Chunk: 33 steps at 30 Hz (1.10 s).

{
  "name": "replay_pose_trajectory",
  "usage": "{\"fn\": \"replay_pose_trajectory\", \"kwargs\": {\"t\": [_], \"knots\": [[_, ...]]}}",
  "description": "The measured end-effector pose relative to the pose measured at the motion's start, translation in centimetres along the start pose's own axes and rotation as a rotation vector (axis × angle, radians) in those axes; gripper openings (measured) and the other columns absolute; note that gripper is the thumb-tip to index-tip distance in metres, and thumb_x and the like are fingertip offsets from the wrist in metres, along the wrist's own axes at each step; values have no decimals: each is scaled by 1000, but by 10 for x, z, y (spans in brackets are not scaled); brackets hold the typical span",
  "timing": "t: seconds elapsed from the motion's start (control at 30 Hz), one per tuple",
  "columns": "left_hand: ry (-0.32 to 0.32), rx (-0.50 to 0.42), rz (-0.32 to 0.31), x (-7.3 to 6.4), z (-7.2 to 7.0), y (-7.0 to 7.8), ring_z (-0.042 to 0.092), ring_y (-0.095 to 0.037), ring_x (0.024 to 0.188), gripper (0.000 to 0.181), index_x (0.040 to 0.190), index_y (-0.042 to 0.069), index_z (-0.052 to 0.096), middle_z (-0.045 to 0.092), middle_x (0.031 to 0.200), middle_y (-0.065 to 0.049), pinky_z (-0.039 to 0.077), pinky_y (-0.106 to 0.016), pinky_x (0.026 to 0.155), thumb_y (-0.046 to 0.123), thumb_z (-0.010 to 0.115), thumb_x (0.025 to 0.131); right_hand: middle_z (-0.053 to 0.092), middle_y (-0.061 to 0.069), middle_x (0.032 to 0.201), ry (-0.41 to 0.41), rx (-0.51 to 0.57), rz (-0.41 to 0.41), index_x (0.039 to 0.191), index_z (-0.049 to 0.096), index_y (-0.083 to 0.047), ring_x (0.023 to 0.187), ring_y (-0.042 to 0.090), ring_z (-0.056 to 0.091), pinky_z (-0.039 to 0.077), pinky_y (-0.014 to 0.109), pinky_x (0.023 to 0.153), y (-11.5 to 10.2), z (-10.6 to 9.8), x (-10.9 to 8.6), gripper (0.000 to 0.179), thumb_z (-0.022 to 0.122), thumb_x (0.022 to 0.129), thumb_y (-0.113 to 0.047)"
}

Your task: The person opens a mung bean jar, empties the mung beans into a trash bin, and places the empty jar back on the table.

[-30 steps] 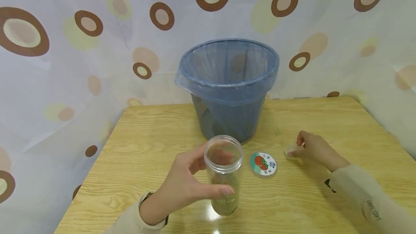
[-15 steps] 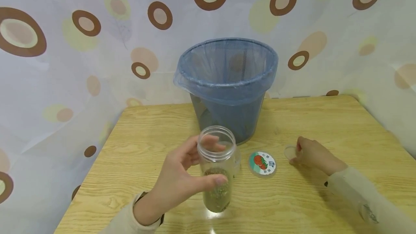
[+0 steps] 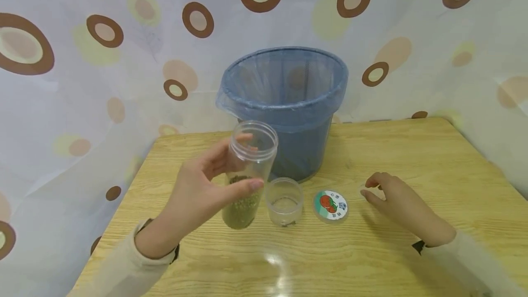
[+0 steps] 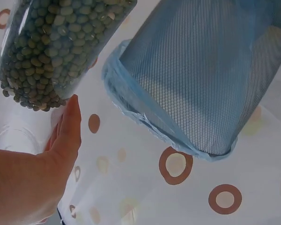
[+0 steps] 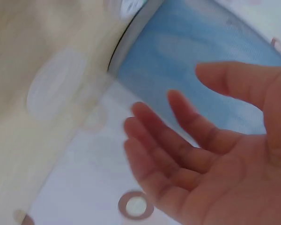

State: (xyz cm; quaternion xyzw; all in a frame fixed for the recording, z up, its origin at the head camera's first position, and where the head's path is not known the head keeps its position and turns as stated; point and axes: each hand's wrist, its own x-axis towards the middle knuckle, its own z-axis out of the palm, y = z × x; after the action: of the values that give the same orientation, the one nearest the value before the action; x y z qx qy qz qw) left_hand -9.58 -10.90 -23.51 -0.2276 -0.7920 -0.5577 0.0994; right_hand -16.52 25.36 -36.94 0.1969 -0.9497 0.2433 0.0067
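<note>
My left hand [image 3: 198, 189] grips a clear plastic jar [image 3: 255, 164], lidless and raised above the table, tilted slightly. Green beans [image 4: 56, 51], which look like mung beans, fill its lower part. Behind the jar is a short clear plastic container [image 3: 284, 203] standing on the table. A round lid [image 3: 330, 206] with a tomato picture lies to its right. Loosely bent and holding nothing, my right hand [image 3: 398, 203] hovers by a clear disc, mostly hidden in the head view. That whitish disc [image 5: 56, 84] lies on the table, blurred, apart from the fingers in the right wrist view.
A blue mesh bin [image 3: 299, 150] with a blue plastic liner [image 3: 284, 113] stands at the back of the wooden table [image 3: 350, 260]. Patterned white sheeting [image 3: 144, 58] rises behind the table and along its sides.
My left hand has carried the jar up and leftward, bringing the short container into sight. My right hand has let go of the clear disc, its fingers now spread apart.
</note>
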Motion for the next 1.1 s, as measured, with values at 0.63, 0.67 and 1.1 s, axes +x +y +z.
{"fn": "replay_pose_trajectory", "kwargs": {"t": [0.63, 0.67, 1.1], "knots": [[-11, 523, 0, 125, -42, 44, 58, -22, 106, 75, 144, 13, 46, 61, 118, -8, 45, -37, 93, 30, 79, 80, 65, 3, 96, 72, 71, -180, 96, 64, -4, 90, 26, 60, 52, 41, 75, -30, 22, -2, 11, 69, 88, -10], [-16, 551, -2, 131, -42, 42, 57, -22, 106, 75, 144, 14, 45, 60, 119, -8, 45, -36, 93, 32, 79, 80, 65, 3, 96, 73, 66, -187, 96, 65, -4, 90, 26, 60, 52, 40, 75, -31, 22, -3, 11, 70, 87, -9], [-112, 771, 13, 194, -33, 29, 51, -22, 110, 77, 146, 17, 42, 53, 127, -8, 45, -30, 91, 38, 77, 81, 64, 0, 91, 43, 81, -242, 91, 64, -5, 82, 21, 59, 52, 32, 69, -42, 30, -6, 10, 72, 85, -7]]}}
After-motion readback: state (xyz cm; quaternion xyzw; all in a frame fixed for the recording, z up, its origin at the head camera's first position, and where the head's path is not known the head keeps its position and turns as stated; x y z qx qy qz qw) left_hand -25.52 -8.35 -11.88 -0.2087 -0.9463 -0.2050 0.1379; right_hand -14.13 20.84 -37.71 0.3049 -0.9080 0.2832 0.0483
